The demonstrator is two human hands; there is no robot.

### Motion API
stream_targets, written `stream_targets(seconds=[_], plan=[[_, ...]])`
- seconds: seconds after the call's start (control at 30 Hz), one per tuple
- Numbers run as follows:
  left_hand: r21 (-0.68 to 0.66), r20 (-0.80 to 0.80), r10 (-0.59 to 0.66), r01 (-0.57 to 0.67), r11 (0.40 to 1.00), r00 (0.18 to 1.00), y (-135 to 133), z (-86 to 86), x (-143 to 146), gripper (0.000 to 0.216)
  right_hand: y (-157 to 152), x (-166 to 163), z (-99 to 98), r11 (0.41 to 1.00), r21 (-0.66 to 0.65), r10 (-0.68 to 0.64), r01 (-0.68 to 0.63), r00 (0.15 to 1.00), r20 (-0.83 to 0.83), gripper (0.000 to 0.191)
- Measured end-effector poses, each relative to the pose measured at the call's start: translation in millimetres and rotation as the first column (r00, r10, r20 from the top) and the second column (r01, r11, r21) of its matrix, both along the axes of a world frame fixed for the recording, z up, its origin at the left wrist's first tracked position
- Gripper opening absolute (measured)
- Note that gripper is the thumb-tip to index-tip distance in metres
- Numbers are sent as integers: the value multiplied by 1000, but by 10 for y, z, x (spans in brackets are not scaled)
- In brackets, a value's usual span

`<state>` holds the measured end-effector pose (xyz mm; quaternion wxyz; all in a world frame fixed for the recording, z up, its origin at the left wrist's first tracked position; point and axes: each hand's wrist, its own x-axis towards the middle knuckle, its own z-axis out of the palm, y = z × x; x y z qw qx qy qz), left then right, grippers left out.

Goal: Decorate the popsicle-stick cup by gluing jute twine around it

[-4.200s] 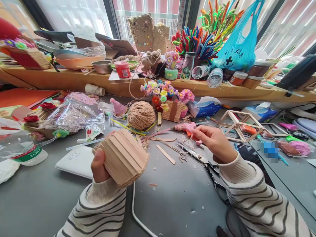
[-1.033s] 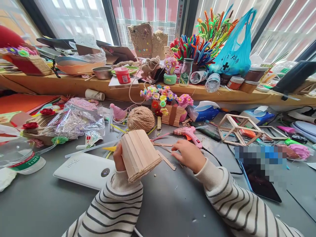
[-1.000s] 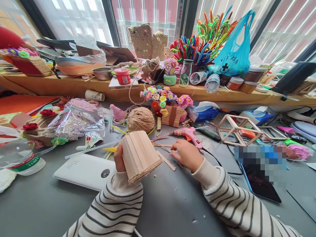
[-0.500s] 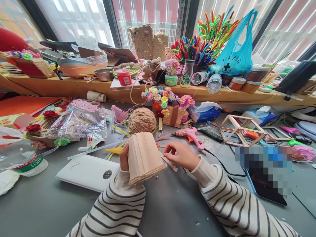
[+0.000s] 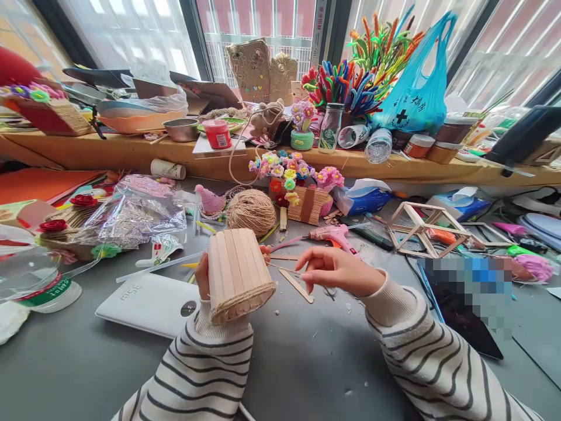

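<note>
Pale wooden sticks form the wall of the pot (image 5: 239, 263), which the left hand (image 5: 202, 278) grasps above the worktop (image 5: 307, 374), tilted, its twine band (image 5: 245, 301) toward the wearer. The right hand (image 5: 339, 272) hovers beside it, fingers half curled near a thin strand (image 5: 284, 269); whether they pinch it cannot be told. Support the wall firmly without squeezing, guide the strand snugly, and clear the glue gun (image 5: 333, 234).
</note>
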<state>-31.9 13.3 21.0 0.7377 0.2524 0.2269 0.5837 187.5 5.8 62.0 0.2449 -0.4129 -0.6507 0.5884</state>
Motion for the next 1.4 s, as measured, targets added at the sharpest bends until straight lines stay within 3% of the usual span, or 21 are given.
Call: stream_targets(seconds=[0.13,0.27,0.43,0.6,0.77,1.0,1.1,1.2,1.27,1.33,1.4], plan=[[-2,24,64,-64,998,998,9,8,-11,62,25,196,125,997,46,-61,59,997,47,42],[56,42,32,-34,998,999,45,-6,-48,59,61,364,194,990,97,-120,107,982,146,34],[26,45,41,-43,999,998,75,6,-47,57,104,494,196,980,135,-181,147,941,286,30],[15,14,27,-27,1000,1000,104,-13,-63,61,121,559,167,987,91,-154,129,913,377,35],[22,52,-2,1,1000,999,131,-83,-98,68,76,684,280,997,41,-77,66,909,410,35],[-1,59,-34,35,999,998,177,-129,-145,69,50,927,413,985,103,-172,139,833,526,36],[-67,69,-28,33,997,997,153,-118,-123,71,37,1117,394,951,204,-308,231,743,594,34],[-66,62,15,-11,998,998,110,-83,-81,68,37,1284,354,869,367,-495,333,594,634,26],[-63,54,32,-29,998,998,85,-56,-58,65,46,1281,342,795,484,-604,364,539,586,41],[-75,44,29,-26,997,999,66,-35,-46,66,49,1138,341,767,538,-628,349,580,519,55],[-84,33,34,-31,996,999,56,-23,-42,69,41,866,325,809,520,-537,273,703,467,46]])
